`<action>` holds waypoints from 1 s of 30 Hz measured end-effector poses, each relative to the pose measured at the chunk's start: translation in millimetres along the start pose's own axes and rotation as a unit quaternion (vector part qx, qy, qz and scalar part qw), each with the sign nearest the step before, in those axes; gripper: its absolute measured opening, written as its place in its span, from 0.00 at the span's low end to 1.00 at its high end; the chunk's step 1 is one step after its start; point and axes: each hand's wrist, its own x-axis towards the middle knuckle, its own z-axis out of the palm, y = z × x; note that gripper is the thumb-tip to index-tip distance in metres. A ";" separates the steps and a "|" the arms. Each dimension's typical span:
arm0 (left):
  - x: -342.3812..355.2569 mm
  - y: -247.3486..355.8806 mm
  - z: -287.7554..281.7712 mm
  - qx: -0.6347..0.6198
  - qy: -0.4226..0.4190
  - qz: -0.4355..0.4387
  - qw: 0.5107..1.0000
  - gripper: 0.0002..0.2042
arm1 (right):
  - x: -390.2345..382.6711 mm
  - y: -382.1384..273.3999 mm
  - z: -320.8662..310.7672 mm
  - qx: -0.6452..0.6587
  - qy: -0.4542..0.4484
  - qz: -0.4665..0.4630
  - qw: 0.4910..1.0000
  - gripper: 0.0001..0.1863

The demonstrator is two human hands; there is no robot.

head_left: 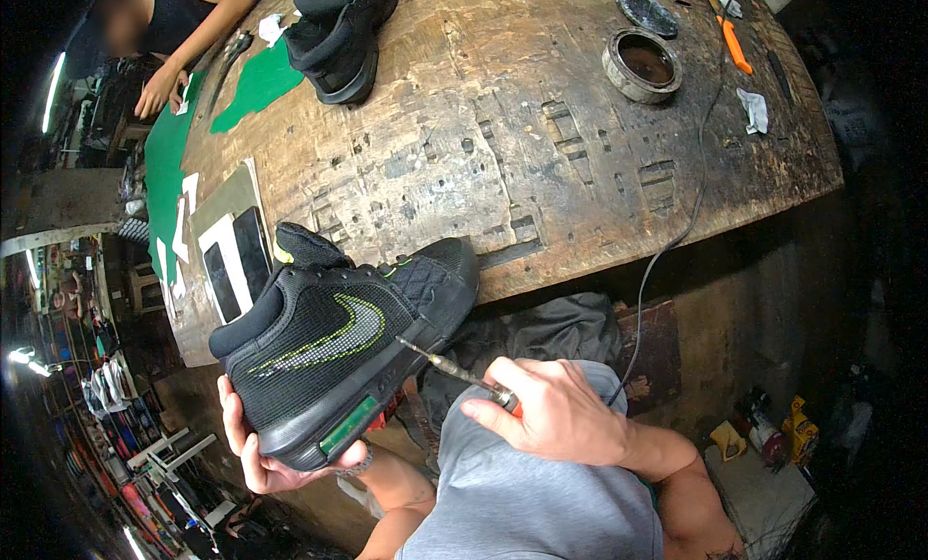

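My left hand (259,460) is closed around the heel and underside of a black high-top sneaker (300,318). The shoe is tilted at the table's near edge, its toe up to the right. It has a grey mesh side emblem outlined in yellow-green and a green window in the sole. My right hand (556,410) grips the handle of a soldering iron (454,369), whose thin metal tip lies at the seam between upper and sole, near the forefoot. Whether the tip presses on the shoe I cannot tell.
A black cord (692,212) runs from the iron across the worn wooden table (435,164). On it are another black shoe (343,48), a round tin (643,65), an orange-handled tool (737,48), green sheet (256,86) and a dark phone (253,260). A co-worker's hand (159,88) rests far left.
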 end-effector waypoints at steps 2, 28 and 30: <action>0.1 3.6 0.5 0.007 -0.002 0.002 1.000 0.54 | -1.1 -0.3 -1.5 -0.001 -0.009 0.008 1.000 0.20; -11.1 -2.4 -10.5 -0.003 -0.014 -0.100 0.995 0.50 | 11.3 22.5 -13.7 -0.022 -0.005 0.065 0.998 0.19; -16.2 -4.9 -18.7 -0.029 -0.027 -0.198 0.979 0.50 | 16.0 29.9 -14.9 -0.018 -0.007 0.093 0.995 0.20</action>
